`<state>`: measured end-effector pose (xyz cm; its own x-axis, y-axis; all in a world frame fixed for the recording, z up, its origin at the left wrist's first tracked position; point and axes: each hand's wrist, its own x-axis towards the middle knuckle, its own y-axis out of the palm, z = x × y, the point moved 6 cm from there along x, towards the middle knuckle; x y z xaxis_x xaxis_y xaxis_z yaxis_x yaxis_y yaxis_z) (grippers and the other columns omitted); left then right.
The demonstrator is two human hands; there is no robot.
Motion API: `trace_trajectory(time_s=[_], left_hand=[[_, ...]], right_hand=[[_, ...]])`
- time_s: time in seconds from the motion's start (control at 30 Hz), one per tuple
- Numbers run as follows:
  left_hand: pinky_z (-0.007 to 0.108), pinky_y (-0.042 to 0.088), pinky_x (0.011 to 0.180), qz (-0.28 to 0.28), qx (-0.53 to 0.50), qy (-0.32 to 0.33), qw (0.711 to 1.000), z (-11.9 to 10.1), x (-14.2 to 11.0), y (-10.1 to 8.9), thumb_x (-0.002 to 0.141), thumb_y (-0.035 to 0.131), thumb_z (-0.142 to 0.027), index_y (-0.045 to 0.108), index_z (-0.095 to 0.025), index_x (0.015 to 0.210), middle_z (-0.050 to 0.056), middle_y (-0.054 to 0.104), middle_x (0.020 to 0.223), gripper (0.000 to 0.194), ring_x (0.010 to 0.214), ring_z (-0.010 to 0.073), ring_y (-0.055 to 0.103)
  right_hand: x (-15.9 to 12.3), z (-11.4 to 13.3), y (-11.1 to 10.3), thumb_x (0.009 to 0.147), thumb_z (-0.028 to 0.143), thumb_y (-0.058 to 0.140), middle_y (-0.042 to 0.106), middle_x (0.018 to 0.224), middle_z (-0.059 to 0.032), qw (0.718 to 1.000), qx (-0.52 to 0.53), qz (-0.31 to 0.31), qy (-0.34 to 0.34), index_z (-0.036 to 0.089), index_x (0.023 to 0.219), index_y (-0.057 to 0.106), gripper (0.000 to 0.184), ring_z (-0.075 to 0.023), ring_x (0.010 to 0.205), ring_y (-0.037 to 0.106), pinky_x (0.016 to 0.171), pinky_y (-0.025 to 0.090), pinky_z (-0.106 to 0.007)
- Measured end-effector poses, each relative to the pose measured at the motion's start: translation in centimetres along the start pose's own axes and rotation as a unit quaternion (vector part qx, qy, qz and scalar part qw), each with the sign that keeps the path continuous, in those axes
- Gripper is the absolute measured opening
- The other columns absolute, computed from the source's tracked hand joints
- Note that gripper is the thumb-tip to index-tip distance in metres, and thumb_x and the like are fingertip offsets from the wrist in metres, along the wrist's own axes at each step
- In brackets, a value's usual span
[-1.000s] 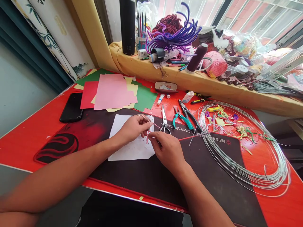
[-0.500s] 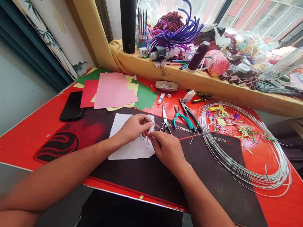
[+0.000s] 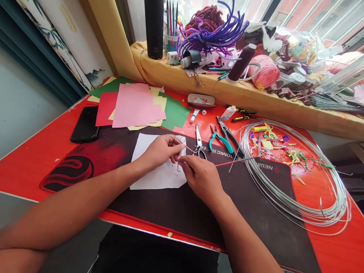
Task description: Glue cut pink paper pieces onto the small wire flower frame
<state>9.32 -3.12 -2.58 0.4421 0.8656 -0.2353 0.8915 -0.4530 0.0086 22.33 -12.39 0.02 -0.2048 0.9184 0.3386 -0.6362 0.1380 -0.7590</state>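
Above a white sheet of paper (image 3: 153,180), both hands meet with their fingertips almost touching. My left hand (image 3: 160,151) is closed in a pinch on a thin pink-wrapped wire (image 3: 187,146), bent into a loop at its upper end. My right hand (image 3: 203,176) pinches the same small piece from the other side. A long thin reddish strand (image 3: 231,162) runs out beyond the right hand toward the wire coil. Fingers hide where the strand and wire join. Scissors (image 3: 198,137) lie just behind the hands, beside teal-handled pliers (image 3: 223,142) and black-handled pliers (image 3: 231,136).
A large coil of silvery wire (image 3: 280,199) covers the right side, with colourful scraps (image 3: 295,155) inside it. Coloured paper sheets (image 3: 136,106) and a black phone (image 3: 85,125) lie at the back left. Yarn and purple stems (image 3: 213,40) crowd the windowsill.
The camera view has shifted slightly, so the desk items sit a little higher in the picture. Both hands keep nearly the same pinch, with only tiny finger movement.
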Motion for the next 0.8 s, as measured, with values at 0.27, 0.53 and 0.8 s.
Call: trace_trajectory(time_s=[0.27,0.53,0.8], left_hand=[[0.021,0.052,0.046,-0.001,0.022,0.013,1.0,-0.21,0.07,-0.07,0.089,0.076,-0.027,0.066,-0.017,0.083,-0.003,0.064,0.053,0.015,0.046,0.0122,0.062],[0.022,0.053,0.046,-0.001,0.035,0.011,0.999,0.24,0.1,0.07,0.087,0.078,-0.029,0.066,-0.017,0.085,-0.002,0.067,0.057,0.017,0.046,0.0122,0.062],[0.021,0.051,0.045,-0.003,0.032,0.007,0.999,0.31,-0.02,0.25,0.086,0.078,-0.026,0.067,-0.017,0.086,-0.003,0.065,0.056,0.014,0.045,0.0117,0.06]], right_hand=[[0.02,-0.29,-0.38,0.109,0.022,0.062,0.086,0.106,-0.0062,0.999,0.032,-0.024,0.0,0.024,0.116,0.079,0.018,-0.0238,0.093,0.082,0.081,0.057,-0.031],[-0.11,0.11,0.04,0.11,0.021,0.06,0.085,0.097,-0.0047,0.999,0.032,-0.003,-0.009,0.025,0.112,0.079,0.02,-0.0218,0.084,0.079,0.077,0.055,-0.03],[0.01,0.02,0.4,0.109,0.02,0.06,0.084,0.093,-0.0034,1.0,0.013,0.02,0.001,0.024,0.108,0.078,0.019,-0.0215,0.079,0.078,0.072,0.051,-0.03]])
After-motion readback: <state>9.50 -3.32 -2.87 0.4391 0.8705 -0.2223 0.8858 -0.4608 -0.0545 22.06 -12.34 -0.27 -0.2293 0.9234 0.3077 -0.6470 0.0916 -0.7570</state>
